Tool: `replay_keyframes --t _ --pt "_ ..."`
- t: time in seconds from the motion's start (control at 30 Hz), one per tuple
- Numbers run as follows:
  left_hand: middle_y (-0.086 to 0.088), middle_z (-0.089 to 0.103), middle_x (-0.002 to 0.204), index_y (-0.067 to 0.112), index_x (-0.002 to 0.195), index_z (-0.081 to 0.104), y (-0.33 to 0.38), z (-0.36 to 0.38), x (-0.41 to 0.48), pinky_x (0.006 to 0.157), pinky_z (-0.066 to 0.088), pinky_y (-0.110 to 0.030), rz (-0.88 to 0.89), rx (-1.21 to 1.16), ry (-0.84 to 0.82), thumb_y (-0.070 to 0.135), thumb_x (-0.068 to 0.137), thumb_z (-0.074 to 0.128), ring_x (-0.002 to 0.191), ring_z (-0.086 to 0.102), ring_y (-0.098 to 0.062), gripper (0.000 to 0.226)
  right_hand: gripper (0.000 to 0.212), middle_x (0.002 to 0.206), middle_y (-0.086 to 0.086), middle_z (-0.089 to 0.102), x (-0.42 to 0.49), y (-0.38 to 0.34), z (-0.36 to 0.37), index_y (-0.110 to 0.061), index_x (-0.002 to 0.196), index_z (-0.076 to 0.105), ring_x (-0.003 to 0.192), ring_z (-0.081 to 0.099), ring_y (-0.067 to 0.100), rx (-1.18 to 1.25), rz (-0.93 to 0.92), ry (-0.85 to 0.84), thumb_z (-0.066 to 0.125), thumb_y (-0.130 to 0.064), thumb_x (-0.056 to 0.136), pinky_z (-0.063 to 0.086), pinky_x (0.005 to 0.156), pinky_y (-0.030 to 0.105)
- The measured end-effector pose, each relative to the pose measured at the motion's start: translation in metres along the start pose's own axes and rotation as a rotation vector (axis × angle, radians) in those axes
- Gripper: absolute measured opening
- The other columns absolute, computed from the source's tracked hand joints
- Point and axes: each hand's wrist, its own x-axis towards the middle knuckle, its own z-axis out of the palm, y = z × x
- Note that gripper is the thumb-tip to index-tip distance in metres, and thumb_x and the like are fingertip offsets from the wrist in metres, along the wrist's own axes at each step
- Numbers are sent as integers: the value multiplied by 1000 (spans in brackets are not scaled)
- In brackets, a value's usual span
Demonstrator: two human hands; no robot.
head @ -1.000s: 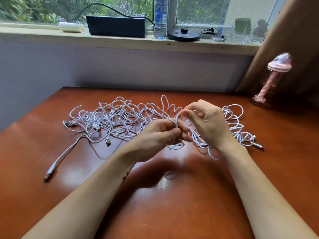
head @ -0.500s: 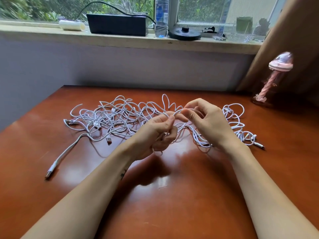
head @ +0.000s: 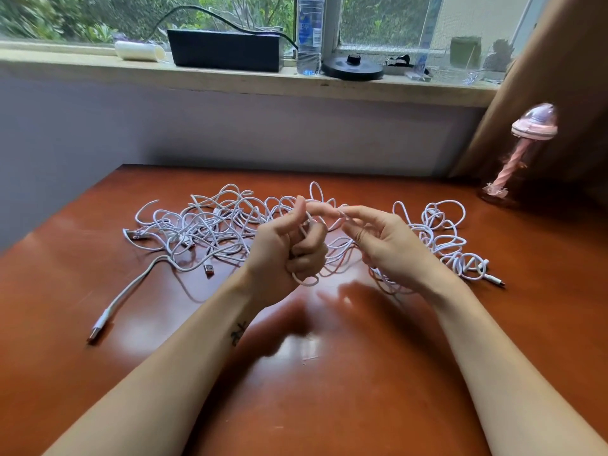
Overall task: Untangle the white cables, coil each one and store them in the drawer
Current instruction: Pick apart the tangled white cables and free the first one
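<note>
Tangle: thin white cables (head: 214,225) are spread in one knotted heap across the far half of the glossy reddish-brown wooden table (head: 329,390). None is coiled.
Left hand (head: 286,245): it is raised above the heap with the fingers clenched round a small loop of cable (head: 304,281), thumb upright and forefinger stretched out. The loop is judged to be held clear so that one strand can be followed.
Right hand (head: 391,248): the fingers are held nearly straight, with the tips at a strand beside the left forefinger. No closed grasp is seen. It is judged to be feeding or freeing that strand.
Stage: untangling is barely begun; coiling and storing are not yet started.
Drawer: not in view.
Loose ends: a silver USB plug (head: 209,270) lies just before the heap, a flat cable end (head: 98,330) trails to the near left, and a slim white plug (head: 493,280) lies at the far right.
Obstructions: many crossings lie under and behind both hands, and plugs are likely to be caught in loops when pulled.
Surroundings: a pink mushroom-shaped lamp (head: 513,159) stands at the far right corner. On the pale window sill (head: 230,80) are a black box (head: 227,49) and a clear water bottle (head: 309,34), well apart from the work.
</note>
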Motion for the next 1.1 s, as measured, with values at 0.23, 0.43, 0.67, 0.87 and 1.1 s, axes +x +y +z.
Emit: replay_keyframes --t 0.23,0.43,0.67,0.87,1.1 --pt "0 39 62 19 153 39 3 -4 5 45 13 -26 121 -87 128 44 109 23 41 14 -10 53 35 104 -12 60 -2 12 20 -19 136 62 92 51 -3 -490 -89 -166 60 -15 102 37 84 13" --pt "-5 57 92 28 159 23 5 -14 10 46 37 -21 218 28 349 39 110 25 47 26 -9 50 30 107 2 68 -5 11 28 -21 126 66 95 58 16 -632 -108 -253 63 -24 97 45 84 31" --pt "-2 69 117 32 160 17 5 -29 14 71 54 -26 300 188 483 35 111 25 56 45 -9 50 22 71 -6 57 -9 2 23 -23 85 66 67 49 16 -692 -171 -191 61 -40 98 40 63 34" --pt "-6 68 123 29 160 17 1 -32 17 80 58 -30 293 267 512 33 111 24 61 50 -11 49 20 58 -15 46 -10 3 27 -30 90 69 58 41 8 -631 -234 -191 59 -43 100 39 59 33" --pt "-7 70 101 26 158 24 -17 -28 14 76 48 -30 258 698 394 34 111 30 74 53 -25 48 16 74 -13 55 -3 -1 21 -22 93 78 69 48 12 -602 -395 -9 65 -32 92 48 68 40"
